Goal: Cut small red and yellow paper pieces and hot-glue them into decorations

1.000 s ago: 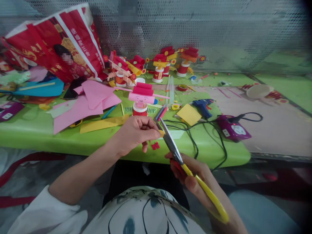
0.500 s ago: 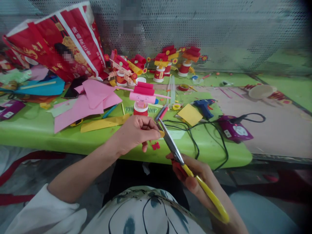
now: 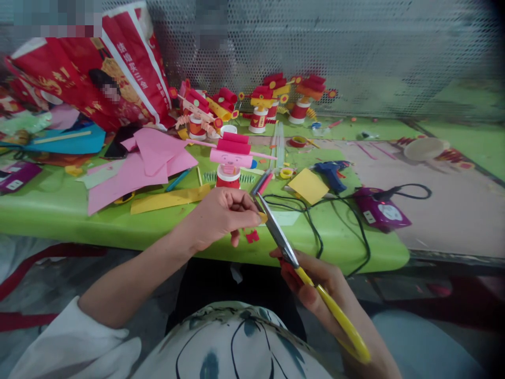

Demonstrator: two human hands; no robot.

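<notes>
While left hand (image 3: 223, 215) pinches small yellow paper scrap (image 3: 263, 217), right hand (image 3: 327, 276) grips yellow-handled metal scissors (image 3: 290, 255) beside it; pink-and-red paper figure (image 3: 230, 158) looks largely assembled, trimming seemingly unfinished.

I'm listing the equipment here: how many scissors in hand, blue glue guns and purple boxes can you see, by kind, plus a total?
Scissors, in the right hand: 1
Blue glue gun: 1
Purple boxes, one cut off at the left edge: 2
Total: 4
</notes>
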